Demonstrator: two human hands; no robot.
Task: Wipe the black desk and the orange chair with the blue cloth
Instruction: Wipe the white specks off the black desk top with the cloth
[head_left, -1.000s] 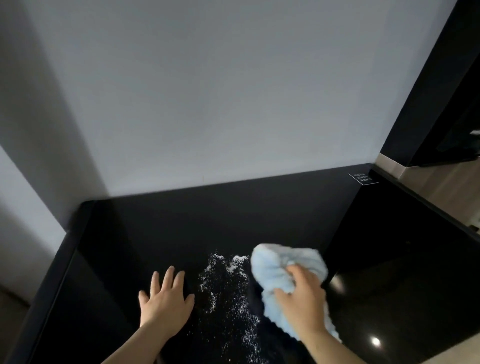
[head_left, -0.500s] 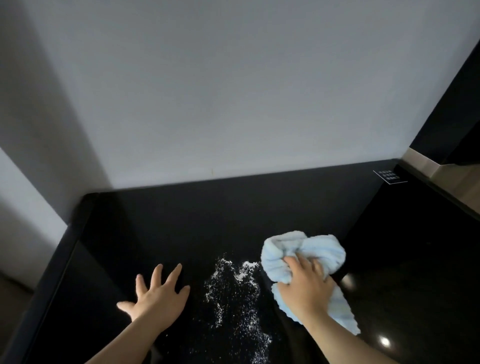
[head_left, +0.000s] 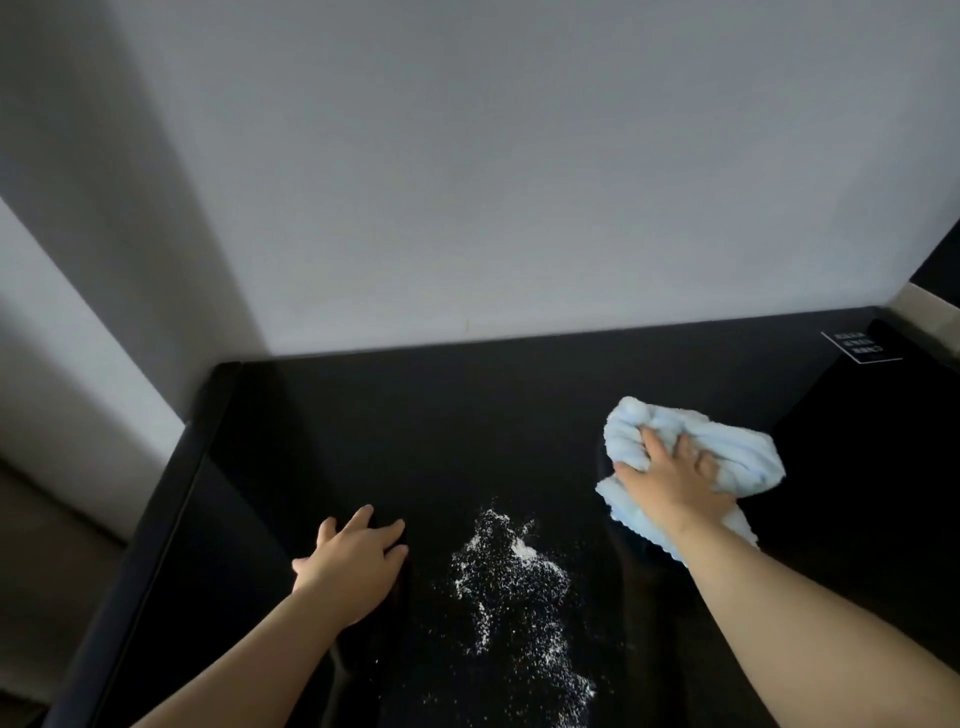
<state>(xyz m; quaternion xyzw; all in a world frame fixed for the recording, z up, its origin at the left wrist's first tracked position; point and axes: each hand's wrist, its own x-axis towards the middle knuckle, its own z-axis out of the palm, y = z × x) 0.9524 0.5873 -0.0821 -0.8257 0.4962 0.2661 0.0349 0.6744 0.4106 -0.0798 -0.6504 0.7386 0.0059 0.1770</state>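
The glossy black desk (head_left: 467, 415) fills the lower half of the view, against a white wall. My right hand (head_left: 670, 478) presses the bunched light blue cloth (head_left: 737, 457) onto the desk at the right. My left hand (head_left: 353, 561) lies flat on the desk at the lower left, fingers apart, holding nothing. A patch of white powder (head_left: 514, 577) is scattered on the desk between my hands, trailing toward the near edge. The orange chair is not in view.
A white wall (head_left: 519, 182) stands right behind the desk. The desk's left edge (head_left: 171, 493) drops to a floor strip beside the wall. A small white-printed label (head_left: 860, 347) sits at the far right corner.
My right hand has carried the cloth to the right and away from the powder. My left hand stays flat on the desk. The view has shifted left.
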